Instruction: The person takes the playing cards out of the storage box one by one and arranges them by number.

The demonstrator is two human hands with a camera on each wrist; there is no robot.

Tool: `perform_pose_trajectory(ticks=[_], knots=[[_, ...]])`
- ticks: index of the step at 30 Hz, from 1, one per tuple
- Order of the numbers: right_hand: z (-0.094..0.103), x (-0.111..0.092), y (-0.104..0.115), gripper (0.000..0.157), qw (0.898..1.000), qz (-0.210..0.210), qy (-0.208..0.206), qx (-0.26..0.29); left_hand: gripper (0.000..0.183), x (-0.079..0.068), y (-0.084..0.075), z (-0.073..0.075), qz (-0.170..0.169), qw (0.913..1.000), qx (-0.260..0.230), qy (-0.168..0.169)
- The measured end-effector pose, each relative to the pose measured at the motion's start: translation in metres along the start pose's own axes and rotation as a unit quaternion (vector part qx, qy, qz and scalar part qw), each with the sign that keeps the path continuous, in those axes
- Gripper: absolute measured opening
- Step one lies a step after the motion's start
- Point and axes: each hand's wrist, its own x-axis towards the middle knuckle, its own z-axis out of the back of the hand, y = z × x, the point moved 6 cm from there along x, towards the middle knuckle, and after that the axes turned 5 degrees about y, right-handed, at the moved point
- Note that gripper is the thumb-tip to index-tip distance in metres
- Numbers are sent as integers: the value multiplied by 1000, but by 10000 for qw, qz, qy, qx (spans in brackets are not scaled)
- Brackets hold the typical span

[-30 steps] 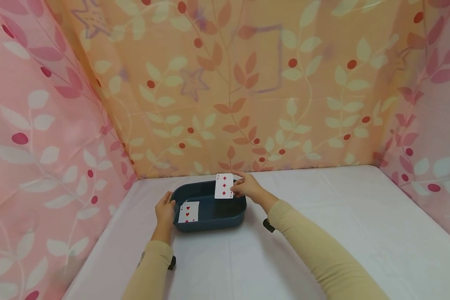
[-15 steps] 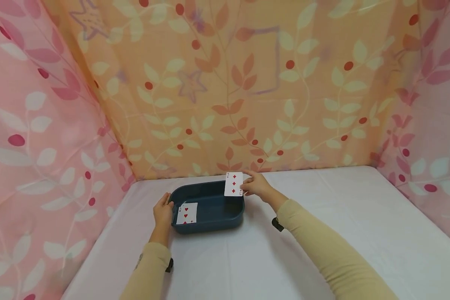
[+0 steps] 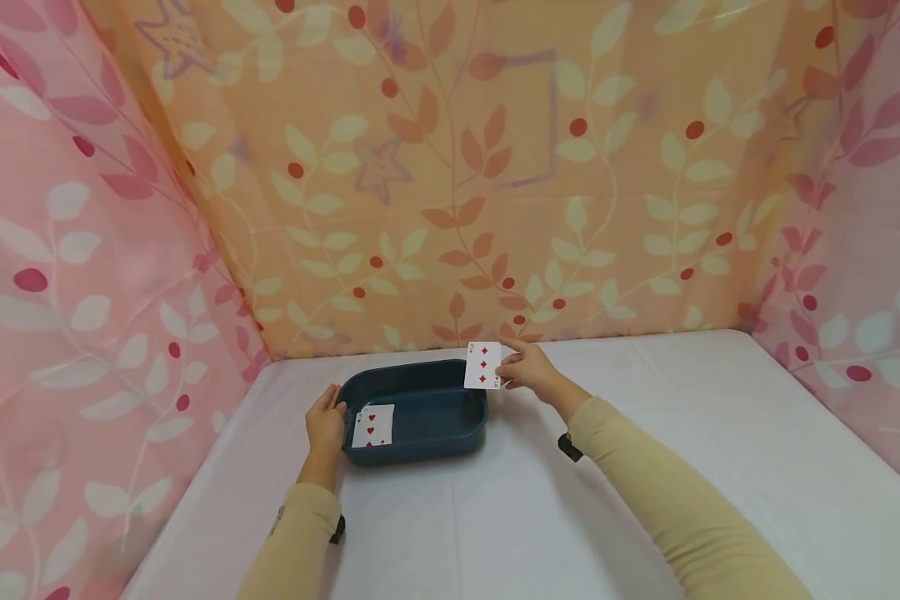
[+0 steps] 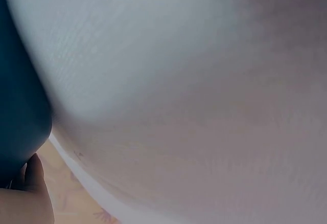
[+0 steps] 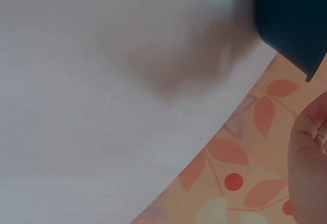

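Fingers of the right hand (image 3: pixel 534 372) are pinching a white rectangular red-diamond playing card (image 3: pixel 480 365) by the far right corner of a dark-blue oblong plastic tub (image 3: pixel 416 452); the left hand's (image 3: pixel 324 423) are gripping its left end. A loosening pinch could be dropping the card outside.

A white card (image 3: pixel 482 365) showing three red diamonds is held at the far right corner of a dark blue tray (image 3: pixel 416 454). A hearts card (image 3: pixel 378 424) sits face up inside, at the left end.
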Motion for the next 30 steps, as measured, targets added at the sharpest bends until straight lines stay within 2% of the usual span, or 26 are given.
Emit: perform_pose_trajectory(ticks=[18,30], knots=[[23,0,-10,64,9995,-203,-206,-155,51,0,1,0,57,9999,57,-122],[32,-2,-20,60,9978,-408,-514,-104,52,1,3,0,201,9997,45,-145]])
